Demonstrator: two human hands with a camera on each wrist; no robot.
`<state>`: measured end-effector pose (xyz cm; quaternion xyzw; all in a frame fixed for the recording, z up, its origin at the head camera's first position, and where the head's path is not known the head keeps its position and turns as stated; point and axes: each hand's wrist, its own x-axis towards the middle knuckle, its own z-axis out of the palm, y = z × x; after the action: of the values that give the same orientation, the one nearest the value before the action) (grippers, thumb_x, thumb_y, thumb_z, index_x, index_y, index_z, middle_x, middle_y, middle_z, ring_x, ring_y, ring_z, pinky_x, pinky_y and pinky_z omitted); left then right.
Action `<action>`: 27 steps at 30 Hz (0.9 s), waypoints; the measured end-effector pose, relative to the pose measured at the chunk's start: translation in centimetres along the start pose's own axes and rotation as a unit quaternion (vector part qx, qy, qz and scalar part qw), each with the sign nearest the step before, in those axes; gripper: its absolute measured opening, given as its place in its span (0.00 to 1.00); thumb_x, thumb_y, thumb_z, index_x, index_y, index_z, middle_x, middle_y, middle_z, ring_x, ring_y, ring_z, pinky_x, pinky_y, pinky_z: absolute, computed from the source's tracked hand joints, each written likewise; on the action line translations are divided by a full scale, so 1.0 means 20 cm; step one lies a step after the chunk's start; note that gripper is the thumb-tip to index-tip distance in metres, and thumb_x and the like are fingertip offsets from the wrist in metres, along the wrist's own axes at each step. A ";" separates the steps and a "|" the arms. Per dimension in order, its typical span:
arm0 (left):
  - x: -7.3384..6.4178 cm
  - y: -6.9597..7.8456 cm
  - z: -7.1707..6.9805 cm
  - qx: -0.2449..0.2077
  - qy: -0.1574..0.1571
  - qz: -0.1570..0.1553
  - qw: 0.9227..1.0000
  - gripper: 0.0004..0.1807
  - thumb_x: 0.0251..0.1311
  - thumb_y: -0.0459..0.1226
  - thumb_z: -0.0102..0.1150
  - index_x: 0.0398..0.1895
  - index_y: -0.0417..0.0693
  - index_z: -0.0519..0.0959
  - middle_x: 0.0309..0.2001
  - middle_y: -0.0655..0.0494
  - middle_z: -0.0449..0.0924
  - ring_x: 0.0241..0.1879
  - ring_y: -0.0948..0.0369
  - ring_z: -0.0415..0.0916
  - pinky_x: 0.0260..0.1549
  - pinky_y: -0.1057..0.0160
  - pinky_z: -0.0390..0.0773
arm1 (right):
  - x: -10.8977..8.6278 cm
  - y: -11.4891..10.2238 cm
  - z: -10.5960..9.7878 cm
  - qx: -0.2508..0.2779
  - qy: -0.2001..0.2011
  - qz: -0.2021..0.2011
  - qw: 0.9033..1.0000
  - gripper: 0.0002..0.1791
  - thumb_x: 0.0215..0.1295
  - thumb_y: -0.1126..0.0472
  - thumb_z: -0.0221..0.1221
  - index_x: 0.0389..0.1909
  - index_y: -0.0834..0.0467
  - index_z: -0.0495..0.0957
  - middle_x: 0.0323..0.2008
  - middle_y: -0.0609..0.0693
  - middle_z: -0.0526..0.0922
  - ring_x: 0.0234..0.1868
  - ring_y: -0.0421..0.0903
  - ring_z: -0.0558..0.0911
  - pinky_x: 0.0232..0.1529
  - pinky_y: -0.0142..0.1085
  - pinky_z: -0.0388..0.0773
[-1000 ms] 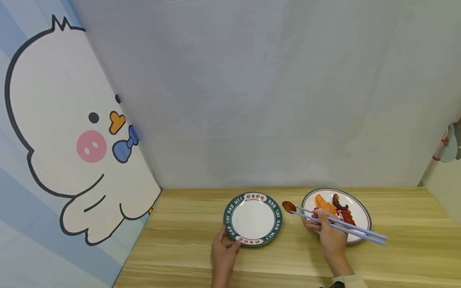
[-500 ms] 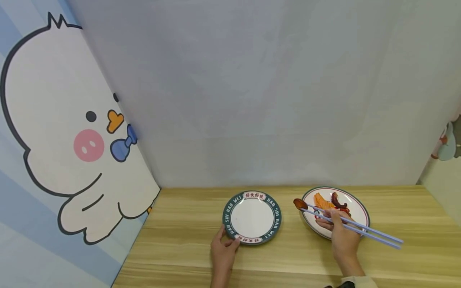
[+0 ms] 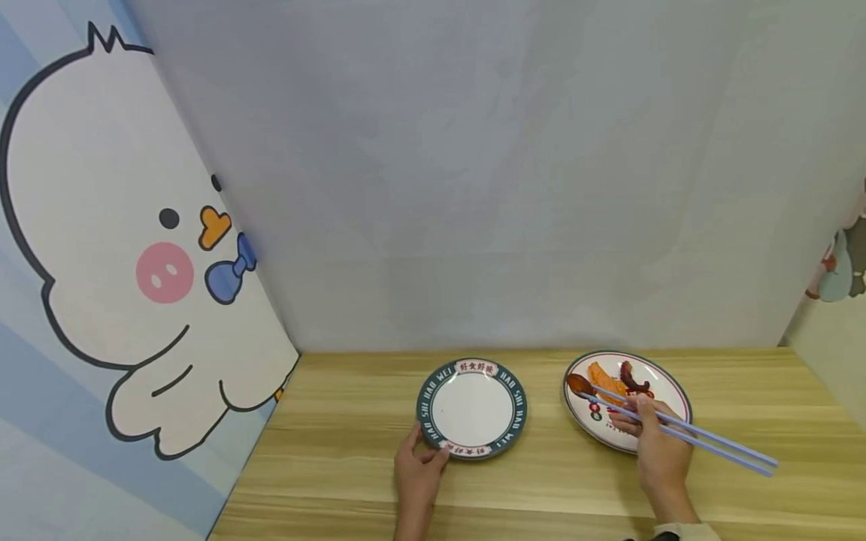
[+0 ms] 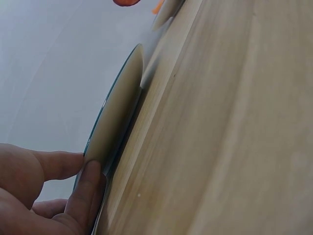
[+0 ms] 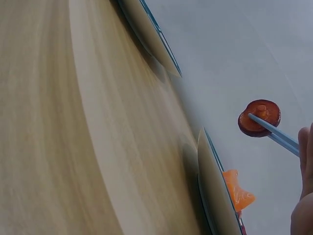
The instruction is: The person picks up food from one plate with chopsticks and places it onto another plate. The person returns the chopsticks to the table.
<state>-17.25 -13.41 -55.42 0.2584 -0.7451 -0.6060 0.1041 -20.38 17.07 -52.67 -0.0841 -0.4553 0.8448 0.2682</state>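
In the head view my left hand (image 3: 419,472) pinches the near-left rim of a round white plate (image 3: 473,409) with a dark green lettered border. The left wrist view shows thumb and fingers on either side of that plate's edge (image 4: 115,112). My right hand (image 3: 659,451) holds a pair of pale blue chopsticks (image 3: 727,442). Their tips pinch a glossy brown mushroom cap (image 3: 579,385), stem side showing in the right wrist view. The mushroom hangs above the left rim of a second white plate (image 3: 670,391), which bears an orange salmon-like slice (image 3: 604,378) and a dark red octopus tentacle (image 3: 632,376).
Both plates stand on a wood-grain table (image 3: 325,451), near its back edge. A grey backdrop (image 3: 473,188) rises behind it. At the left is a panel with a cartoon bird (image 3: 101,188). More red food lies partly behind the right hand.
My right hand has moved right, bringing the chopsticks and mushroom from between the plates to over the right plate's left rim. The left hand stays at its plate.
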 end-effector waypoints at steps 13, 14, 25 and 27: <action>0.01 -0.01 0.01 0.003 0.004 -0.006 1.000 0.42 0.56 0.20 0.70 0.76 0.32 0.67 0.68 0.31 0.73 0.40 0.56 0.81 0.33 0.65 0.87 | 0.02 -0.03 -0.10 -0.016 0.036 0.014 0.999 0.16 0.79 0.71 0.54 0.32 0.60 0.87 0.29 0.52 0.90 0.21 0.44 0.89 0.28 0.32 0.87; 0.01 -0.01 0.01 0.005 0.005 -0.006 1.000 0.42 0.56 0.20 0.70 0.76 0.32 0.67 0.68 0.31 0.73 0.40 0.56 0.81 0.32 0.65 0.86 | 0.02 -0.03 -0.10 -0.016 0.036 0.013 0.999 0.16 0.78 0.72 0.53 0.32 0.60 0.87 0.28 0.52 0.90 0.21 0.43 0.89 0.28 0.32 0.87; 0.01 0.00 0.01 0.007 0.000 0.002 1.000 0.42 0.56 0.21 0.71 0.76 0.32 0.67 0.69 0.31 0.73 0.39 0.57 0.81 0.32 0.66 0.85 | 0.03 -0.03 -0.19 -0.010 0.047 0.003 0.999 0.15 0.77 0.73 0.54 0.33 0.61 0.88 0.28 0.52 0.90 0.20 0.45 0.89 0.27 0.33 0.87; 0.01 0.00 0.01 0.004 -0.001 0.005 1.000 0.42 0.56 0.21 0.71 0.76 0.31 0.67 0.68 0.31 0.73 0.39 0.57 0.81 0.31 0.67 0.85 | 0.03 -0.03 -0.20 -0.015 0.051 0.005 0.999 0.15 0.77 0.73 0.55 0.33 0.62 0.87 0.28 0.52 0.90 0.20 0.45 0.89 0.27 0.33 0.87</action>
<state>-17.41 -13.35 -55.46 0.2543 -0.7489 -0.6028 0.1053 -19.15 20.66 -54.36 -0.1329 -0.4532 0.8339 0.2857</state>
